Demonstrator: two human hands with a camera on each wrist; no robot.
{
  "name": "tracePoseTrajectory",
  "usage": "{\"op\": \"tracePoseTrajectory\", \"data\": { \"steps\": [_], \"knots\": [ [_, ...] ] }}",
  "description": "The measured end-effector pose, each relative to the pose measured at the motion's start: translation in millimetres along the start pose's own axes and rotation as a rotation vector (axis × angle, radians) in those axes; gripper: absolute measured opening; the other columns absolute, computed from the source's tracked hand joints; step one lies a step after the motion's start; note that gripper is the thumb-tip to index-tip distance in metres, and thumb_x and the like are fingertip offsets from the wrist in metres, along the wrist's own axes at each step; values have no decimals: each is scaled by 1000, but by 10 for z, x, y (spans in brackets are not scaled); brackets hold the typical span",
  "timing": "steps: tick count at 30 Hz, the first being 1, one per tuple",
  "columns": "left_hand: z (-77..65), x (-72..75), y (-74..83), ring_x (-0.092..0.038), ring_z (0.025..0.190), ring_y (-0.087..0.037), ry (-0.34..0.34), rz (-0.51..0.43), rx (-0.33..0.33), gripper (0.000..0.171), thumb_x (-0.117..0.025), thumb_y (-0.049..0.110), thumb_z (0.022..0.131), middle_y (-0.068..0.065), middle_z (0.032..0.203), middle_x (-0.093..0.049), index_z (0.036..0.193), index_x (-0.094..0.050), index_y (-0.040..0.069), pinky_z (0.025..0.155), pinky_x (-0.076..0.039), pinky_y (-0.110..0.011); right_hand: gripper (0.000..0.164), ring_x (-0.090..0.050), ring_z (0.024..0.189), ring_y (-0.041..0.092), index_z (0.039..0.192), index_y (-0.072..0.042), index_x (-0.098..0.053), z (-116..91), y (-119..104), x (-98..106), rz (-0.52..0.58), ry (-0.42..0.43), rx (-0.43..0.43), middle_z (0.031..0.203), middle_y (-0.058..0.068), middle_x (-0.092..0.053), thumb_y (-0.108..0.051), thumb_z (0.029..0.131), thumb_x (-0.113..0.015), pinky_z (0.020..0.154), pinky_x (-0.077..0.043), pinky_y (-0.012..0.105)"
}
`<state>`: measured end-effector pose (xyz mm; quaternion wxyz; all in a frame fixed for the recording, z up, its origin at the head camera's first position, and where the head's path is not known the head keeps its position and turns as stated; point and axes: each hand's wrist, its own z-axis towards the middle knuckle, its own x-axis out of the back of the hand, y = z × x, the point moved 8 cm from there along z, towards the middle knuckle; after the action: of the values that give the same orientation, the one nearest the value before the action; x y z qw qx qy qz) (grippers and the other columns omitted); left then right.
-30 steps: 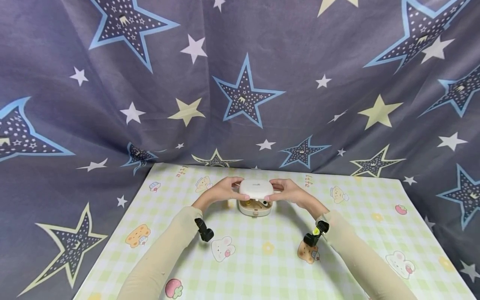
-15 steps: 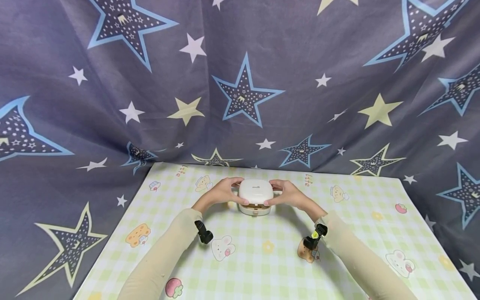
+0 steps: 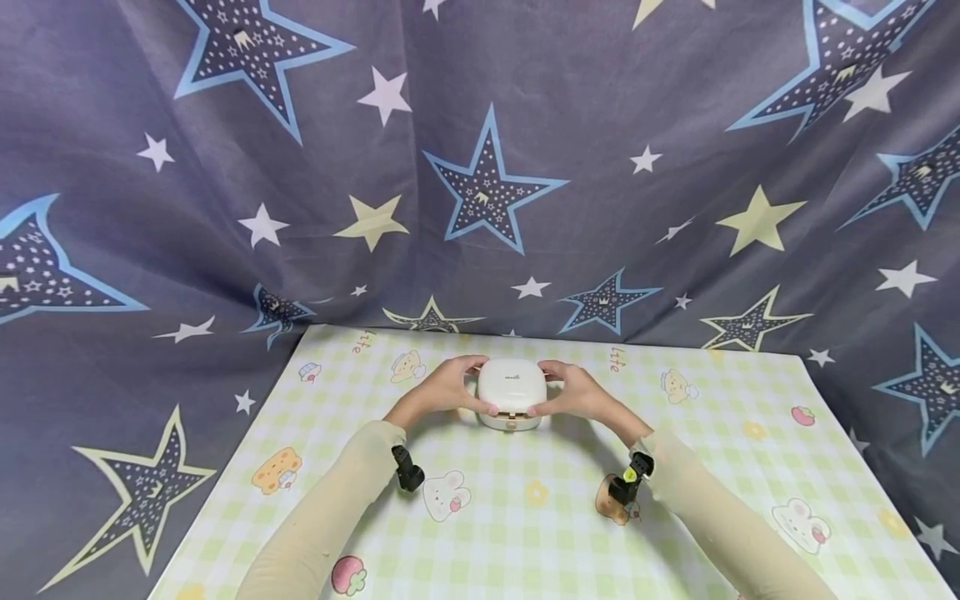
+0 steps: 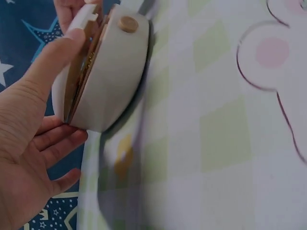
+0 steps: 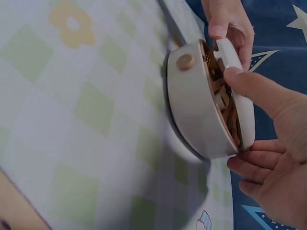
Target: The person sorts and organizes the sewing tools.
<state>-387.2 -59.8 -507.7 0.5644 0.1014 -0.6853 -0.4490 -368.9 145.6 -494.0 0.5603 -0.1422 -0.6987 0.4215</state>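
A small white jewelry box stands near the far side of the table, its lid tilted almost down over the base. My left hand holds the lid's left side, thumb at its front edge and fingers toward the hinge. Mirroring it, my right hand grips the right side with the thumb at the front edge. A narrow gap between lid and base shows gold-coloured pieces inside in the right wrist view; most contents are hidden. A round gold button sits on the base's front.
A green-and-white checked cloth with cartoon prints covers the table. Directly behind the table's far edge hangs a dark curtain with stars. Each wrist wears a small black camera, such as the left one.
The lid has swung down toward the base, my thumbs moving down with its front edge. The inside, visible a second ago, is now covered in the head view. The base has stayed in place.
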Motion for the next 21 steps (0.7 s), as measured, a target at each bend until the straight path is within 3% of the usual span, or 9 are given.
{"op": "tracePoseTrajectory", "data": {
  "steps": [5, 9, 15, 21],
  "knots": [
    [-6, -18, 2, -55, 134, -29, 13, 246, -34, 105, -88, 58, 69, -9, 149, -54, 150, -47, 8, 115, -40, -49, 90, -55, 134, 40, 146, 2, -50, -20, -23, -11, -102, -7, 66, 144, 22, -57, -34, 74, -91, 113, -42, 53],
    [-22, -20, 16, -49, 139, -29, 30, 401, -54, 108, -81, 70, 69, -5, 152, -50, 152, -44, 12, 118, -33, -52, 89, -58, 131, 37, 144, 2, -52, -40, -88, -6, -252, 13, 177, 140, 21, -61, -42, 75, -87, 112, -44, 53],
    [-38, -24, 31, -44, 143, -28, 37, 447, -71, 110, -80, 72, 67, -6, 153, -50, 153, -43, 12, 121, -25, -56, 90, -61, 128, 35, 143, 4, -52, -66, -128, -13, -520, 55, 282, 137, 21, -64, -53, 79, -79, 116, -36, 60],
    [-35, -36, 27, -43, 144, -29, 29, 461, -79, 112, -79, 72, 68, -8, 154, -50, 154, -41, 10, 122, -23, -56, 90, -57, 133, 35, 143, 3, -53, -65, -116, -22, -599, 64, 312, 140, 20, -62, -58, 80, -74, 117, -31, 64]
  ]
}}
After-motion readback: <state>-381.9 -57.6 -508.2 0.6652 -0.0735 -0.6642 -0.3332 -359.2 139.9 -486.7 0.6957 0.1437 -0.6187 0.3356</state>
